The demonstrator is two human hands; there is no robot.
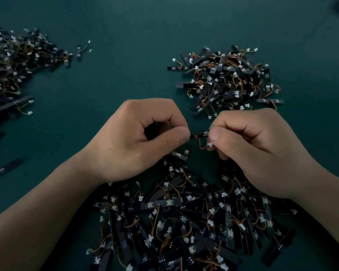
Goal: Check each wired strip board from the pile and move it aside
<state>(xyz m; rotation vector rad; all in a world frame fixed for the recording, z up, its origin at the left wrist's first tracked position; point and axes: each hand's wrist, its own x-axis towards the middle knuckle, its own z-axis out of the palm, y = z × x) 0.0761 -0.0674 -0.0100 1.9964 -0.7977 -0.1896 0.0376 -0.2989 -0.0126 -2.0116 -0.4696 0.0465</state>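
In the head view, the left hand (141, 139) and the right hand (256, 153) held one strip board (199, 133) between them, raised just above the far edge of the near pile (184, 222). Each hand's fingers (176, 137) were curled, thumb against forefinger, pinching an end of the board. Its orange wire (201, 144) looped down to a white connector (210, 144) touching the right hand's lower fingers. A smaller pile (227, 81) lay beyond the right hand on the green surface (125, 45), and a larger dark heap (14, 65) lay at the far left; which of these took the checked boards could not be told. The likeliest slip seemed to be the dangling wire catching on the tangled leads below, dragging a neighbour up or straining the joint where wire meets board. A loosened pinch would probably drop the board into the unchecked pile, where it would be lost among the others. The dim light might also have hidden a fault. Some boards carried small pale print, too small to read, and no brand showed.
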